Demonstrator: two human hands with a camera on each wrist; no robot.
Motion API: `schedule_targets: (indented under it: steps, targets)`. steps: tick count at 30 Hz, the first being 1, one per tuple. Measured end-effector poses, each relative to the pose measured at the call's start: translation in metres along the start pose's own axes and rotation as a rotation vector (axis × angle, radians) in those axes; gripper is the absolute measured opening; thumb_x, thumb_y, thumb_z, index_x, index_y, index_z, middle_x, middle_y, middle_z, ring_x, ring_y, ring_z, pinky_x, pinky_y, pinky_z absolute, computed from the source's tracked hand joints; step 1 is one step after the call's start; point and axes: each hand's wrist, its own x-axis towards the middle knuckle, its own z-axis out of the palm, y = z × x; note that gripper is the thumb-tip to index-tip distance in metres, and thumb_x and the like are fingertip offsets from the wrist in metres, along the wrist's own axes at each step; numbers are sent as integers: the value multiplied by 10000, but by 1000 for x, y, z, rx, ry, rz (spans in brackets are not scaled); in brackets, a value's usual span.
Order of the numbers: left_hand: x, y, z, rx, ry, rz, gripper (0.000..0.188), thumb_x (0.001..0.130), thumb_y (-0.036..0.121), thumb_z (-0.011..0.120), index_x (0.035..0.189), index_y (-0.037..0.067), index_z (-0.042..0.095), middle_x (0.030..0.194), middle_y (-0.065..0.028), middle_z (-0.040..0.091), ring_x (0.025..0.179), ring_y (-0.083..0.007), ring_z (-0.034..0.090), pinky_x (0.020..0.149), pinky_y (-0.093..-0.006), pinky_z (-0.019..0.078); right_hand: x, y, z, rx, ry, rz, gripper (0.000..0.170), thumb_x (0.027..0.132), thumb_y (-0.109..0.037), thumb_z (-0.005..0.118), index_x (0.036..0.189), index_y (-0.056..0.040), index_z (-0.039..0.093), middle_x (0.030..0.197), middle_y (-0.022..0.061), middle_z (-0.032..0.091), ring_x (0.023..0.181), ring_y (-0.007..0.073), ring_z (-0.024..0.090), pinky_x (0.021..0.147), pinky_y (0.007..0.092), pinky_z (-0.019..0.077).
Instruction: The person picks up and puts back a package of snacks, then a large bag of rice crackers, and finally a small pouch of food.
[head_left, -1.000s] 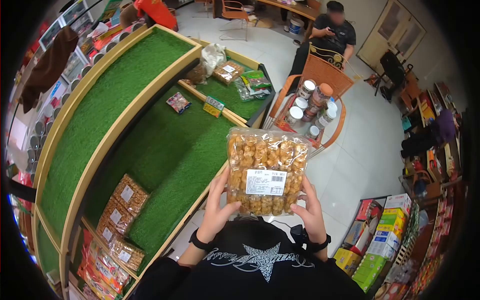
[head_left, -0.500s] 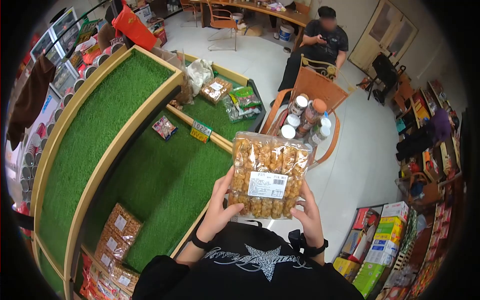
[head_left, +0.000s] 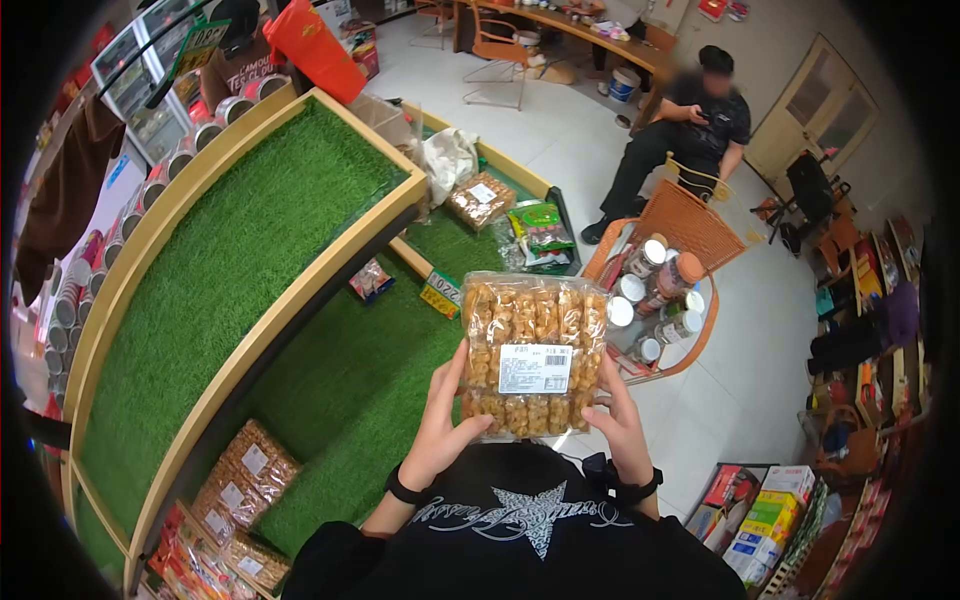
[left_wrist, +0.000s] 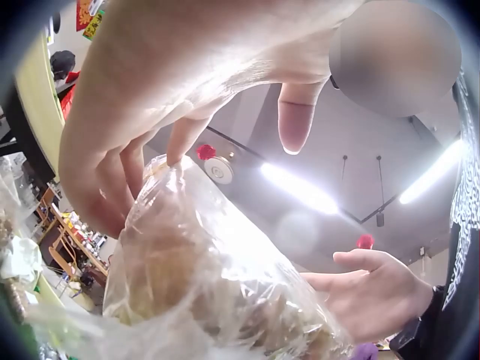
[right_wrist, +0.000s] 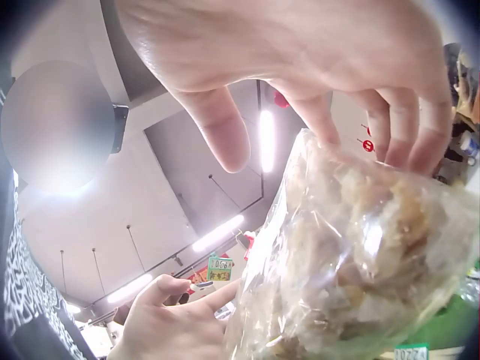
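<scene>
A clear plastic pack of golden-brown snack pieces [head_left: 535, 310], with a white printed label [head_left: 535, 369] facing up, is held in front of the chest. My left hand [head_left: 440, 425] grips its left edge, thumb over the near corner. On the right edge my right hand [head_left: 622, 430] does the same. In the left wrist view, the left hand [left_wrist: 195, 75] has its fingers curled round the side of the shiny wrapper [left_wrist: 202, 262]. The right wrist view has the right hand's [right_wrist: 300, 60] fingertips against the wrapper [right_wrist: 345, 255].
A green turf-lined display stand [head_left: 230, 220] with wooden edges fills the left, similar packs [head_left: 250, 465] lying at its lower end. Beyond the held pack, a wicker chair [head_left: 690, 225] bears several jars [head_left: 672, 280]. A seated person [head_left: 705, 120] is farther back; boxes [head_left: 765, 520] stand lower right.
The head view has swung, first one way and then back, shifting the stand and chair in the frame. Both hands keep their hold on the pack, which is now slightly straighter.
</scene>
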Motion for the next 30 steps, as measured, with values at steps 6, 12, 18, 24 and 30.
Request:
schedule_targets:
  steps: [6, 12, 18, 24, 30]
  targets:
    - [6, -8, -16, 6, 93, -82, 839, 675, 97, 605, 1376, 86, 144, 1267, -134, 313, 1156, -261, 314, 951, -376, 285, 54, 1, 13, 14, -159, 16, 682, 729, -109, 566, 1337, -51, 263, 1264, 112, 386, 1133, 206, 391, 878, 312, 338]
    - [35, -19, -12, 11, 239, -100, 859, 672, 99, 612, 1376, 72, 121, 1280, -143, 301, 1163, -263, 294, 942, -380, 293, 121, 5, 12, 40, -328, 31, 666, 743, -58, 554, 1339, -47, 255, 1294, 104, 364, 1156, 201, 372, 897, 312, 329]
    - [96, -25, 4, 30, 322, -153, 876, 668, 97, 622, 1377, 69, 108, 1285, -155, 295, 1162, -276, 293, 938, -373, 298, 205, 21, -11, 107, -435, 75, 636, 753, -41, 542, 1323, -43, 259, 1222, 108, 404, 1118, 195, 392, 906, 312, 327]
    - [164, -28, 26, 91, 363, -221, 881, 674, 117, 635, 1375, 65, 104, 1289, -181, 283, 1184, -300, 284, 983, -368, 253, 280, 27, -34, 149, -497, 197, 575, 783, -83, 476, 1294, -43, 214, 1149, 138, 425, 817, 107, 486, 341, 158, 331]
    - [221, -40, 50, 127, 404, -321, 865, 674, 149, 634, 1366, 50, 124, 1293, -208, 276, 1218, -325, 259, 1015, -374, 203, 336, 70, -59, 168, -507, 367, 564, 784, -112, 501, 1281, -54, 240, 1074, 120, 448, 846, 136, 474, 590, 223, 423]
